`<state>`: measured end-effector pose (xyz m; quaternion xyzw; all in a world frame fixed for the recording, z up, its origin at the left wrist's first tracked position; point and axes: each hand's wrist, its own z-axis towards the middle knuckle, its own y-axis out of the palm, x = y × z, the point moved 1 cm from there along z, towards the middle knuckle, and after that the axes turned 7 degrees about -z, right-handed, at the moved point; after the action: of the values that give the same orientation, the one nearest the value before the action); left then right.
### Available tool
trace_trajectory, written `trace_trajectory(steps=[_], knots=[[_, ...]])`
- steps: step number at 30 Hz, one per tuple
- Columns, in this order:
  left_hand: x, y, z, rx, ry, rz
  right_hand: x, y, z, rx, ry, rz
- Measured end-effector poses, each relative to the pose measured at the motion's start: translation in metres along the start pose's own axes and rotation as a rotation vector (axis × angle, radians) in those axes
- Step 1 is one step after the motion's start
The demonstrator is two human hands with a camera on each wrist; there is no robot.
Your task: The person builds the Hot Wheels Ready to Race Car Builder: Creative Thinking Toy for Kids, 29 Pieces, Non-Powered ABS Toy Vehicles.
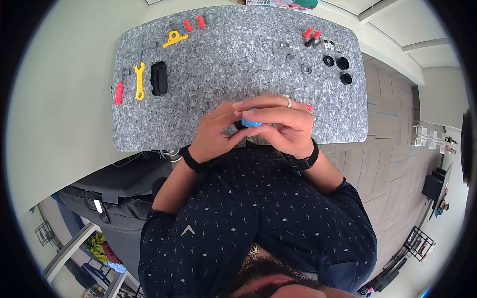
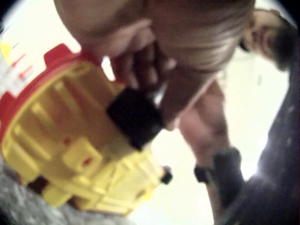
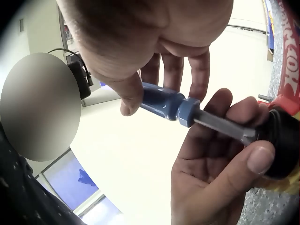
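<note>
Right wrist view: the blue screwdriver (image 3: 165,103) points at a black wheel (image 3: 283,145), its handle pinched by the right hand (image 3: 150,42), while the left hand (image 3: 206,173) pinches the wheel. Beside it, a red-and-yellow toy (image 2: 80,138) stands above the speckled table (image 1: 223,59).

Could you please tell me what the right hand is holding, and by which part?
The right hand holds the blue screwdriver by its handle; the metal shaft is outside that grip, pointing to the black wheel.
</note>
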<state>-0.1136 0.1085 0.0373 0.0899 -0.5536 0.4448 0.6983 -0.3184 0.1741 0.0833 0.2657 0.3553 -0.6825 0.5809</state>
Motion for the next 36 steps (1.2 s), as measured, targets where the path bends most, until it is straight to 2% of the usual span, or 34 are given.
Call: trace_trajectory(steps=[5, 11, 14, 17, 19, 21, 24, 25, 29, 32, 36], knots=[[-0.003, 0.000, -0.002, -0.003, -0.013, 0.000, -0.002, 0.004, 0.003, 0.055, -0.013, -0.030], [-0.004, 0.001, -0.002, 0.008, -0.029, -0.025, 0.000, 0.003, 0.004, 0.005, -0.046, -0.011], [-0.004, 0.002, -0.003, 0.000, -0.021, -0.029, -0.004, 0.004, 0.003, 0.041, -0.013, -0.001], [-0.006, 0.000, -0.001, -0.021, 0.018, -0.038, -0.018, -0.020, 0.001, 0.197, 0.018, 0.110], [-0.003, 0.000, 0.002, -0.029, 0.059, -0.073, -0.025, -0.051, 0.000, 0.376, -0.054, 0.119], [-0.002, -0.001, 0.003, -0.033, 0.077, -0.069, -0.034, -0.081, -0.005, 0.525, -0.047, 0.039], [0.005, -0.005, 0.011, -0.082, 0.065, -0.065, -0.033, -0.111, -0.028, 0.657, 0.164, -0.062], [0.010, -0.006, 0.016, -0.104, 0.053, -0.065, -0.027, -0.121, -0.042, 0.650, 0.254, -0.075], [0.035, 0.011, 0.050, -0.234, 0.130, 0.254, 0.007, -0.126, -0.096, 0.674, 0.591, -0.136], [0.044, 0.045, 0.064, -0.308, 0.153, 0.524, 0.020, -0.118, -0.119, 0.659, 0.750, -0.159], [0.037, 0.091, 0.069, -0.434, 0.132, 0.805, 0.023, -0.113, -0.129, 0.542, 0.832, -0.206]])
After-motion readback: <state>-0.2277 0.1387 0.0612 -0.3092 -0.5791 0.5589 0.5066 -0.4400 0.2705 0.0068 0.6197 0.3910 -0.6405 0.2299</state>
